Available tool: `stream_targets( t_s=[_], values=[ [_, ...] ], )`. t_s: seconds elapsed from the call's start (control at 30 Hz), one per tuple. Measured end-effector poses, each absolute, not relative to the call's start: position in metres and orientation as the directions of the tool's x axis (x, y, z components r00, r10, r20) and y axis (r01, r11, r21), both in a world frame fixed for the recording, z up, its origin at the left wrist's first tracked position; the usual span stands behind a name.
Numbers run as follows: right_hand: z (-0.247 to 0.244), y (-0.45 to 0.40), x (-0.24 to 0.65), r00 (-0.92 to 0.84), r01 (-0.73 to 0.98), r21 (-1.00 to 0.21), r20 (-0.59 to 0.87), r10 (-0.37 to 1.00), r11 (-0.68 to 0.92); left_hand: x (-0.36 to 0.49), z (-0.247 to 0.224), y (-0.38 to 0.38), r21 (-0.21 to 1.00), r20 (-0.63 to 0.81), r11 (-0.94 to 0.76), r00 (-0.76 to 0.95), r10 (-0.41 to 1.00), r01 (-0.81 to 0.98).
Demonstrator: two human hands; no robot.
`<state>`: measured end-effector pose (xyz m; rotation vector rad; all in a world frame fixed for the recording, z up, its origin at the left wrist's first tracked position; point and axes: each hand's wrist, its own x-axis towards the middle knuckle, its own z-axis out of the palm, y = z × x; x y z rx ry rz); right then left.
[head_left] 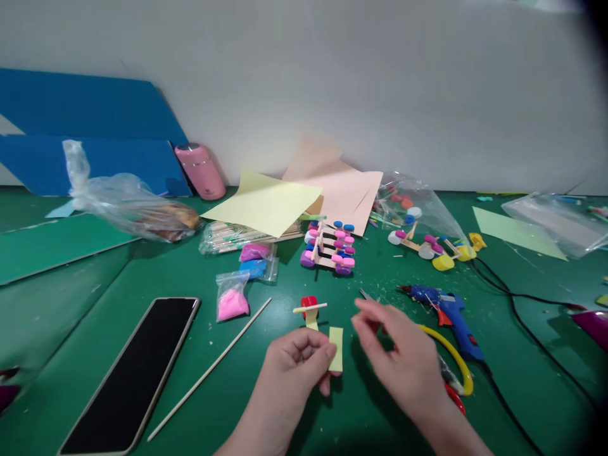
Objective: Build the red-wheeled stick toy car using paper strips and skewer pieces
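**Paper strip in the pinch, joined to nothing**

And the left hand (297,364) has it, thumb pressed over fingers, pinching a pale yellow paper strip (336,349) just above the desk (209,411)! Opposite, the right hand (403,354) curls, thumb and forefinger tips close; whether they touch, I can't tell. Done, by the look of it: the stick-and-disc pieces (339,244), standing together behind. Partly made, I'd judge: the red piece (309,301), crossed by a short stick (318,308). Left over: this loose strip, and a long stick (211,367) lying whole.
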<state>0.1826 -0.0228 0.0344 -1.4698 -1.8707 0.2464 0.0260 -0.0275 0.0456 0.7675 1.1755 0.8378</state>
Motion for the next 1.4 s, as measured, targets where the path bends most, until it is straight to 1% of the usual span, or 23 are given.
stream_targets(
  t_s=[0.07,0.13,0.2,0.27,0.3,0.43,0.6,0.67,0.7,0.73,0.77,0.8,0.83,0.87,0.9,0.93,0.97,1.0,1.07,1.13,1.17,1.3,1.4],
  values=[
    [0.029,-0.02,0.208,0.097,0.808,-0.567,0.399,0.912,0.162,0.025,0.045,-0.028,0.859,-0.47,0.489,0.145,0.871,-0.153],
    [0.018,-0.02,0.243,0.26,0.838,-0.545,0.362,0.895,-0.024,0.023,0.045,-0.029,0.857,-0.479,0.494,0.127,0.869,-0.147],
    [0.004,-0.023,0.281,0.386,0.859,-0.466,0.321,0.865,-0.211,0.02,0.045,-0.029,0.856,-0.484,0.496,0.113,0.868,-0.146],
    [-0.012,-0.03,0.314,0.431,0.869,-0.379,0.266,0.862,-0.318,0.017,0.045,-0.029,0.857,-0.481,0.49,0.097,0.872,-0.159],
    [-0.019,-0.034,0.326,0.443,0.868,-0.343,0.212,0.871,-0.358,0.015,0.044,-0.029,0.859,-0.476,0.484,0.084,0.875,-0.17],
    [-0.033,-0.042,0.347,0.458,0.844,-0.356,0.089,0.885,-0.401,0.005,0.034,-0.032,0.863,-0.472,0.465,0.011,0.881,-0.199],
    [-0.022,-0.034,0.347,0.47,0.82,-0.321,-0.094,0.877,-0.474,-0.004,0.022,-0.036,0.85,-0.491,0.466,-0.051,0.869,-0.247],
    [-0.015,-0.032,0.348,0.476,0.807,-0.338,-0.111,0.872,-0.484,-0.005,0.021,-0.037,0.84,-0.5,0.468,-0.058,0.864,-0.273],
    [-0.011,-0.032,0.348,0.48,0.796,-0.365,-0.104,0.871,-0.483,-0.005,0.021,-0.038,0.835,-0.506,0.471,-0.061,0.86,-0.284],
    [-0.007,-0.034,0.346,0.486,0.764,-0.431,-0.104,0.868,-0.48,-0.005,0.021,-0.038,0.831,-0.511,0.474,-0.064,0.857,-0.292],
    [-0.002,-0.035,0.343,0.495,0.699,-0.534,-0.119,0.861,-0.476,-0.005,0.022,-0.038,0.828,-0.514,0.475,-0.065,0.855,-0.3],
    [0.002,-0.038,0.339,0.51,0.584,-0.66,-0.153,0.846,-0.472,-0.004,0.023,-0.038,0.824,-0.516,0.477,-0.06,0.854,-0.306],
    [0.008,-0.041,0.333,0.506,0.411,-0.792,-0.215,0.835,-0.452,-0.004,0.023,-0.038,0.821,-0.518,0.478,-0.056,0.854,-0.313],
    [0.013,-0.044,0.326,0.494,0.228,-0.862,-0.298,0.817,-0.453,-0.003,0.024,-0.038,0.818,-0.518,0.478,-0.047,0.854,-0.319],
    [0.018,-0.047,0.317,0.475,0.083,-0.886,-0.367,0.8,-0.455,-0.002,0.024,-0.038,0.817,-0.516,0.477,-0.038,0.856,-0.325],
    [0.023,-0.05,0.308,0.419,0.01,-0.895,-0.401,0.814,-0.446,-0.001,0.025,-0.038,0.815,-0.512,0.475,-0.029,0.858,-0.33],
    [0.027,-0.052,0.299,0.343,-0.008,-0.907,-0.397,0.851,-0.421,0.001,0.026,-0.038,0.814,-0.509,0.473,-0.022,0.86,-0.336],
    [0.031,-0.054,0.29,0.256,0.01,-0.924,-0.368,0.894,-0.383,0.002,0.026,-0.037,0.814,-0.505,0.47,-0.017,0.863,-0.34],
    [0.037,-0.057,0.274,0.034,0.105,-0.948,-0.299,0.954,-0.301,0.003,0.028,-0.037,0.815,-0.5,0.467,-0.01,0.866,-0.342],
    [0.041,-0.06,0.262,-0.12,0.228,-0.944,-0.271,0.955,-0.239,0.004,0.029,-0.036,0.817,-0.496,0.466,-0.001,0.868,-0.339],
    [0.043,-0.062,0.257,-0.163,0.297,-0.931,-0.269,0.949,-0.212,0.004,0.029,-0.036,0.819,-0.493,0.466,0.005,0.87,-0.335],
    [0.052,-0.069,0.242,-0.196,0.557,-0.821,-0.274,0.942,-0.123,0.004,0.03,-0.036,0.83,-0.479,0.459,0.019,0.878,-0.317],
    [0.058,-0.073,0.233,-0.165,0.664,-0.744,-0.247,0.955,-0.078,0.006,0.03,-0.037,0.838,-0.464,0.451,0.034,0.885,-0.306]
  ],
)
